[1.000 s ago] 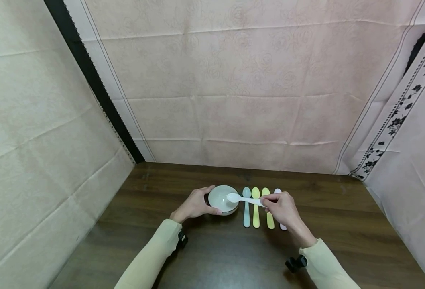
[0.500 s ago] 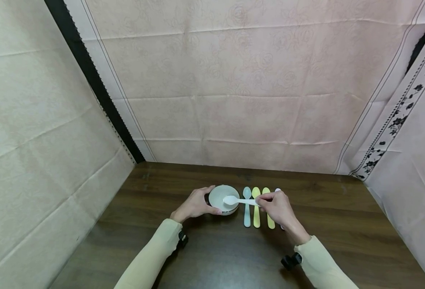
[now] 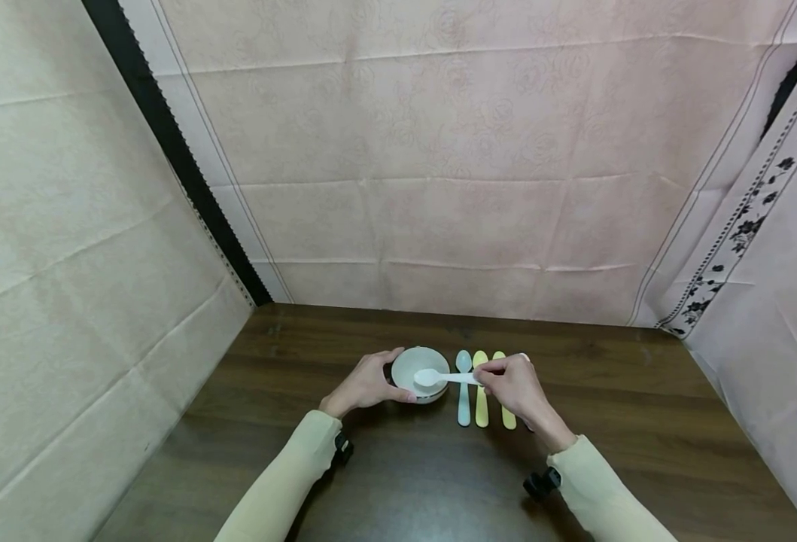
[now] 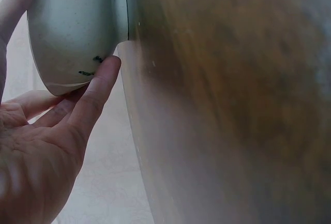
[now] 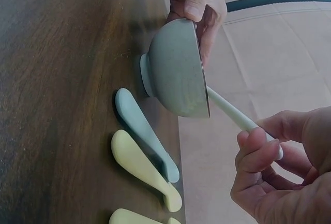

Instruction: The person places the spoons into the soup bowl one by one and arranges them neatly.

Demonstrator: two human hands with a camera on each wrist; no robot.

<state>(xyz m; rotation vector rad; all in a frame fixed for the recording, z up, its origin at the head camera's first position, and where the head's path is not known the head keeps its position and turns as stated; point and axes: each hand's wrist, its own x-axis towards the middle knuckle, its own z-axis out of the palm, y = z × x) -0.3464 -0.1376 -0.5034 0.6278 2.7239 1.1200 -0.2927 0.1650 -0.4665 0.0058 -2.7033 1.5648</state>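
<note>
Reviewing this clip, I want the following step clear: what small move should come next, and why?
Perhaps lower the white spoon slightly: the right hand pinches its handle, its head reaches into the bowl, and the left hand holds that bowl.

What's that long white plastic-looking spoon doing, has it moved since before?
Yes. In the head view, the white spoon has moved left and slightly down the picture, judged against the long-handled pale blue spoon lying on the brown wooden table.

Table (image 3: 412, 474): brown wood, grain showing
Bowl (image 3: 409, 366): upright on its foot
Blue spoon (image 3: 463, 403): just right of the bowl
Yellow spoons (image 3: 482, 410): two, beside the blue one
Pale spoon (image 3: 524, 355): farthest right, mostly hidden
</note>
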